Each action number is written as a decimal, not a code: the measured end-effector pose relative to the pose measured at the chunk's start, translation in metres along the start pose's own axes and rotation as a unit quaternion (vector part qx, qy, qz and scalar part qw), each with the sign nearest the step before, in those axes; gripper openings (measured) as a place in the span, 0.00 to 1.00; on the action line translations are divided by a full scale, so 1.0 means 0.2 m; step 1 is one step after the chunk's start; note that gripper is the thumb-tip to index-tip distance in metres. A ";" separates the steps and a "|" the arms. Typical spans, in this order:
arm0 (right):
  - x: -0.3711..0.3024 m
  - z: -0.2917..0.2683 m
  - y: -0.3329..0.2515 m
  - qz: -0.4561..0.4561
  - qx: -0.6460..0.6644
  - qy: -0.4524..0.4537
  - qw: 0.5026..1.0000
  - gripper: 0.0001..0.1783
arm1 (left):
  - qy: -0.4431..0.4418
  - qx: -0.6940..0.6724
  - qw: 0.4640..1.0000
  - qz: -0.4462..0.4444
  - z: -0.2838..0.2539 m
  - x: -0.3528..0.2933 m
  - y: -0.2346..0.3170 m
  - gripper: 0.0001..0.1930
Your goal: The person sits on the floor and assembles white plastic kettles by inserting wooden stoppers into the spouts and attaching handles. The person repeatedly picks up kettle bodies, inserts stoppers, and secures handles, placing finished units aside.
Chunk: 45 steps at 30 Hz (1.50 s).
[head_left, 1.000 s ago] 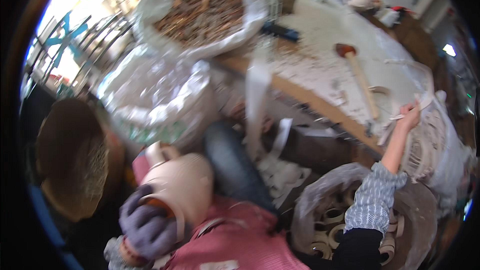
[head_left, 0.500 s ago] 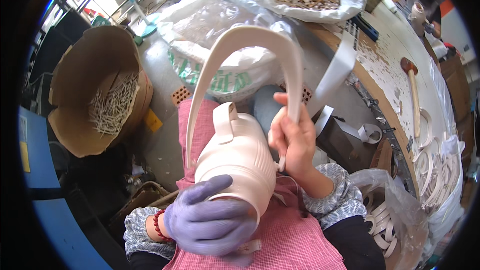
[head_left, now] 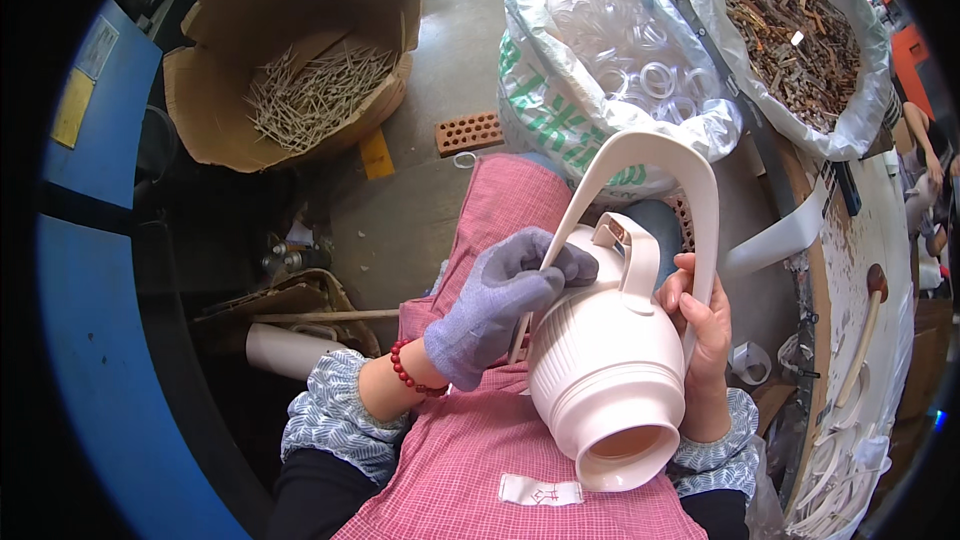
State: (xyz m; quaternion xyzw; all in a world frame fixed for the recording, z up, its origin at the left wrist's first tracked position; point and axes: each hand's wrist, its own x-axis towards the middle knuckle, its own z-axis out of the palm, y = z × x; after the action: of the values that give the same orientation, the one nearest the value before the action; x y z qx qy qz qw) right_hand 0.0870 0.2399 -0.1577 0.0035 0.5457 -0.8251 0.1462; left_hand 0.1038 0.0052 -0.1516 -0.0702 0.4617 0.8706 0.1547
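A pale pink plastic thermos body (head_left: 605,355) rests in my lap, tilted with its open mouth toward me. Over it arches a large pale carrying handle (head_left: 652,148). My left hand (head_left: 495,305), in a purple-grey glove, pinches the left arm of that handle near its lower end, beside the body. My bare right hand (head_left: 703,330) is closed around the handle's right arm, its fingers close to the body. A smaller fixed grip (head_left: 640,265) stands up from the body between the two hands. Where the handle's ends meet the body is hidden.
At the upper left stands a cardboard drum (head_left: 400,105) with many thin pale sticks. Ahead, a white sack (head_left: 530,90) holds clear rings; another sack (head_left: 875,130) holds brown scraps. A mallet (head_left: 855,365) and white strips lie on the right bench. A perforated brick (head_left: 468,133) lies on the floor.
My left hand has left the body's mouth and taken the handle's left arm. The body and handle have turned, and the view has shifted left. My right hand keeps the handle's right arm.
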 end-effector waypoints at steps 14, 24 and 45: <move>0.02 0.00 0.01 -0.112 -0.035 0.010 0.993 0.22 | 0.049 0.164 0.965 0.201 0.20 0.05 -0.04 0.17; 0.59 -0.18 -0.61 -0.222 -0.253 -0.127 0.933 0.26 | -0.079 0.392 0.787 0.469 0.30 0.26 0.57 0.15; 0.57 -1.80 -1.07 -0.378 -0.734 0.385 0.411 0.28 | -0.123 0.533 0.818 0.176 -0.18 0.57 0.14 0.15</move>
State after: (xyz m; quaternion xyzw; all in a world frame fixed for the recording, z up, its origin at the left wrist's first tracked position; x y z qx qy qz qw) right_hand -0.1304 0.6142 -0.1293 0.0056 0.8880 0.0074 -0.4597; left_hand -0.0147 -0.0159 -0.1796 0.2131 0.8354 0.5022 0.0678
